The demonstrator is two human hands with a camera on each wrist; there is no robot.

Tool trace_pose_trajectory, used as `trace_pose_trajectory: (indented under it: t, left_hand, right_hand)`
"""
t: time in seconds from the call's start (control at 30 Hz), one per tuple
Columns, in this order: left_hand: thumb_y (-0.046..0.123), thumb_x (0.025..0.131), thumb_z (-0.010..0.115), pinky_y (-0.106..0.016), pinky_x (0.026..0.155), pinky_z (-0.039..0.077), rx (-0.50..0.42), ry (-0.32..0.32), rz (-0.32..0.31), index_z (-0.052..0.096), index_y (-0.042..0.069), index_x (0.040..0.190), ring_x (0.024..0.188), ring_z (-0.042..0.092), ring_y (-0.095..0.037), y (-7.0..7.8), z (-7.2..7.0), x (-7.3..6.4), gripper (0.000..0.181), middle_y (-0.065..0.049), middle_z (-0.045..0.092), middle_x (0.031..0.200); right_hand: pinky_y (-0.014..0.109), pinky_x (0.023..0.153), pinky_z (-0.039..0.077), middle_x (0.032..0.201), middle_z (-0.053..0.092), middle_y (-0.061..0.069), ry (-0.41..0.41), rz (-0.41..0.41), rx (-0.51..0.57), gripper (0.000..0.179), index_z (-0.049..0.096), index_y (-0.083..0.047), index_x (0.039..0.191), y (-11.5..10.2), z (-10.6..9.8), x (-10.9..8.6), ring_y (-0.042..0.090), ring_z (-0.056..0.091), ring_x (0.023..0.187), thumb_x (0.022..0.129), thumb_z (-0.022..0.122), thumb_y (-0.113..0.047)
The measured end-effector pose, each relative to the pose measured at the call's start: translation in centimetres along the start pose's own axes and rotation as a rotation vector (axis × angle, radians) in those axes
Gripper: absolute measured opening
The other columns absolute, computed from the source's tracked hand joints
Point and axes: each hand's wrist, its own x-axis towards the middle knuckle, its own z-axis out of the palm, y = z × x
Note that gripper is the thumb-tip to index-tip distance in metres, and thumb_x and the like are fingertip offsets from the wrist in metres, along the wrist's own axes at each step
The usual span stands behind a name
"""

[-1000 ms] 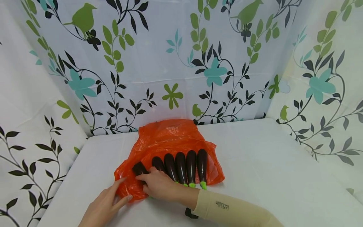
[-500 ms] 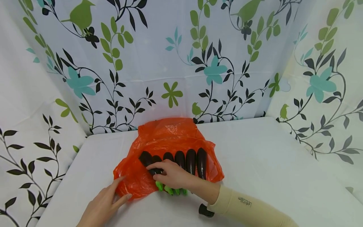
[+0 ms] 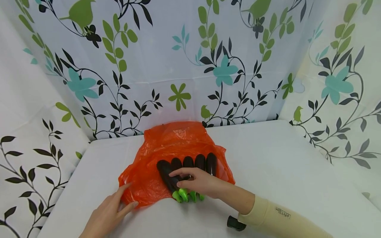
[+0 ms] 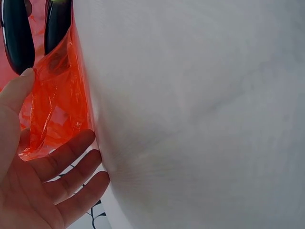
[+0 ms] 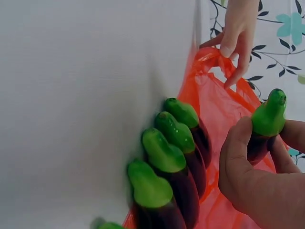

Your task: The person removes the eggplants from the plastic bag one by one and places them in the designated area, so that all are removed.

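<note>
My right hand (image 3: 202,182) reaches over the left end of a row of dark eggplants (image 3: 211,163) with green stem caps. In the right wrist view, its thumb and fingers hold an eggplant (image 5: 269,117) just below the green cap. The leftmost eggplant (image 3: 164,173) in the head view lies tilted beside the others, partly under the fingers. They rest on a red plastic bag (image 3: 178,136). At the bag's left edge is my left hand (image 3: 107,213), thumb and forefinger spread and touching the plastic. Its other fingers are extended over the table in the left wrist view.
A white-covered table (image 3: 268,158) extends around the bag. Behind it and on both sides hangs a white curtain (image 3: 160,62) with printed leaves, flowers and birds. A small black object (image 3: 236,223) shows under the right sleeve.
The leftmost eggplant has shifted right, up against the row, with my right hand moving the same way. My left hand stays at the bag's edge.
</note>
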Motion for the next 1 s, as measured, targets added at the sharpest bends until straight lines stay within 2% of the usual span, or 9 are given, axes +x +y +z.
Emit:
trace_pose_trajectory:
  t: [0.17,0.37,0.53,0.63,0.73,0.8,0.87,1.0]
  left_hand:
    - [0.063,0.083,0.065,-0.041,0.068,0.054,-0.001,0.008,0.010,0.039,0.011,0.144,0.084,0.052,-0.019,0.1,-0.1,0.0,0.084,0.000,0.054,0.088]
    - [0.063,0.083,0.065,-0.041,0.067,0.054,0.006,0.008,0.012,0.038,0.011,0.144,0.084,0.052,-0.019,0.2,-0.1,-0.1,0.084,-0.001,0.054,0.088]
    - [0.061,0.084,0.065,-0.045,0.070,0.055,0.006,-0.009,-0.002,0.037,0.010,0.145,0.085,0.053,-0.020,0.2,-0.2,0.0,0.084,-0.001,0.055,0.090]
    - [0.060,0.084,0.066,-0.046,0.071,0.055,0.007,-0.013,-0.002,0.037,0.009,0.145,0.086,0.053,-0.020,0.2,-0.3,0.0,0.085,-0.002,0.055,0.091]
    - [0.061,0.084,0.066,-0.045,0.070,0.055,0.011,-0.001,0.011,0.038,0.009,0.145,0.086,0.053,-0.020,0.2,-0.3,-0.1,0.084,-0.002,0.055,0.090]
    - [0.061,0.084,0.066,-0.044,0.070,0.055,0.012,0.007,0.018,0.038,0.010,0.144,0.086,0.053,-0.020,0.2,-0.3,-0.1,0.084,-0.001,0.055,0.090]
    - [0.060,0.084,0.066,-0.043,0.068,0.055,0.012,0.011,0.023,0.038,0.011,0.144,0.086,0.053,-0.020,0.2,-0.3,-0.1,0.083,-0.001,0.055,0.090]
    - [0.060,0.084,0.065,-0.045,0.070,0.055,0.007,-0.001,0.016,0.038,0.009,0.145,0.086,0.053,-0.020,0.2,-0.2,0.0,0.084,-0.001,0.056,0.091]
  right_hand:
    - [0.037,0.074,0.052,0.115,0.053,0.005,0.009,-0.018,-0.037,0.032,0.066,-0.036,0.122,0.6,-1.1,-1.2,0.021,0.056,0.079,0.091,0.070,-0.028]
    - [0.027,0.058,0.039,0.099,0.055,0.004,-0.018,-0.038,-0.101,0.035,0.064,-0.037,0.124,0.5,-2.7,-3.4,0.019,0.052,0.076,0.090,0.071,-0.030]
    - [0.024,0.058,0.036,0.080,0.051,0.004,-0.066,-0.050,-0.134,0.039,0.061,-0.039,0.128,-0.7,-3.8,-5.8,0.018,0.049,0.077,0.092,0.069,-0.029]
    - [0.025,0.061,0.040,0.085,0.054,0.005,-0.085,-0.064,-0.142,0.041,0.059,-0.038,0.131,-1.8,-4.3,-7.2,0.020,0.052,0.083,0.093,0.068,-0.027]
    - [0.028,0.065,0.046,0.093,0.059,0.008,-0.072,-0.113,-0.142,0.042,0.056,-0.034,0.135,-2.9,-5.1,-8.2,0.025,0.055,0.088,0.095,0.065,-0.024]
    - [0.031,0.069,0.048,0.099,0.062,0.011,-0.030,-0.153,-0.147,0.043,0.055,-0.031,0.137,-3.7,-6.0,-8.6,0.028,0.056,0.091,0.096,0.064,-0.023]
    - [0.037,0.078,0.051,0.113,0.062,0.012,0.024,-0.174,-0.135,0.045,0.053,-0.030,0.139,-4.4,-7.1,-8.7,0.030,0.059,0.097,0.097,0.063,-0.023]
    - [0.053,0.096,0.046,0.141,0.048,0.008,0.179,-0.166,-0.125,0.048,0.050,-0.031,0.142,-4.9,-9.8,-8.2,0.029,0.058,0.114,0.096,0.064,-0.029]
